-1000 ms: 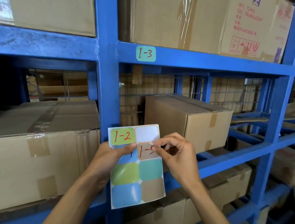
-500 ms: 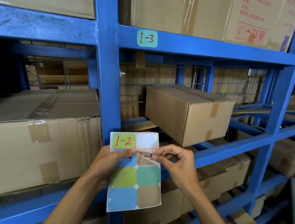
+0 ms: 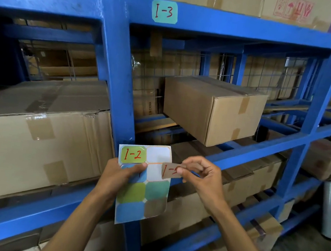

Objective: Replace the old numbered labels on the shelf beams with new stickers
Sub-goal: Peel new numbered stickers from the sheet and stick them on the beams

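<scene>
My left hand [image 3: 120,175] grips a sticker sheet [image 3: 142,197] of coloured labels in front of the blue upright. A green sticker marked "I-2" [image 3: 133,154] remains at its top left. My right hand [image 3: 200,174] pinches a brown sticker [image 3: 170,171] with red writing, peeled off the sheet and held just to its right, in front of the lower shelf beam [image 3: 260,150]. A teal label "I-3" [image 3: 164,11] is stuck on the upper shelf beam [image 3: 254,26].
Blue steel racking fills the view. A large taped cardboard box [image 3: 35,137] sits on the left shelf, a smaller box [image 3: 214,108] juts from the right shelf. More boxes lie below. A roll of clear wrap [image 3: 330,210] stands on the floor at right.
The brown sticker has come fully off the sheet and moved right in my right hand, leaving a white blank. The view has tilted down and drawn closer to the rack.
</scene>
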`<action>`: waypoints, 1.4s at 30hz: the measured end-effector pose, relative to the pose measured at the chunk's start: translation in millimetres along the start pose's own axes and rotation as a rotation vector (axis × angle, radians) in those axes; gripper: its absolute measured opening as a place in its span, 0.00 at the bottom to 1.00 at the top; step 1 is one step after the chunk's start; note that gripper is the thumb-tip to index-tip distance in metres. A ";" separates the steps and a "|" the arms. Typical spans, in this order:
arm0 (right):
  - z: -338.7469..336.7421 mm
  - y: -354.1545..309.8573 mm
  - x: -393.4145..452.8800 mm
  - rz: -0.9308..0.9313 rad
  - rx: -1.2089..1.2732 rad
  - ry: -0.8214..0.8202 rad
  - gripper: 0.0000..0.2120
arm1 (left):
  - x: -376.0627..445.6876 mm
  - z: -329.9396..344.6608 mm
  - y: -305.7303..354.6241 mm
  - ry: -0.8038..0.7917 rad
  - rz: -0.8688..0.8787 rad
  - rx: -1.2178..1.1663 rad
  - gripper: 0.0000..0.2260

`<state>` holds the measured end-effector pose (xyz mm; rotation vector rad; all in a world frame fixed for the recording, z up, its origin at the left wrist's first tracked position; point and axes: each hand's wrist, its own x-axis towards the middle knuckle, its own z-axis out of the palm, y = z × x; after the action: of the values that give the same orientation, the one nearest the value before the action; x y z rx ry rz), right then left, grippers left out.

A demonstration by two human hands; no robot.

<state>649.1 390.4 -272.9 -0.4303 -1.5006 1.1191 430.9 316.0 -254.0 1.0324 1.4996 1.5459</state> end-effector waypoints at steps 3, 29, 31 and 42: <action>-12.2 21.1 -0.5 0.087 0.018 0.071 0.12 | -3.6 -5.3 -14.1 0.029 -0.045 -0.017 0.09; 1.8 138.6 10.7 0.267 -0.123 0.085 0.08 | -25.1 -44.0 -58.6 0.142 -0.120 0.004 0.09; 1.5 140.1 10.9 0.256 -0.120 0.084 0.09 | -23.6 -45.3 -60.6 0.150 -0.121 0.010 0.08; 2.2 142.7 10.3 0.221 -0.154 0.078 0.08 | -19.9 -41.7 -61.3 0.126 -0.135 0.019 0.07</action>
<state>599.6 465.6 -384.2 -0.7527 -1.5017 1.1465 399.2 283.7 -316.1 0.8386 1.6380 1.5275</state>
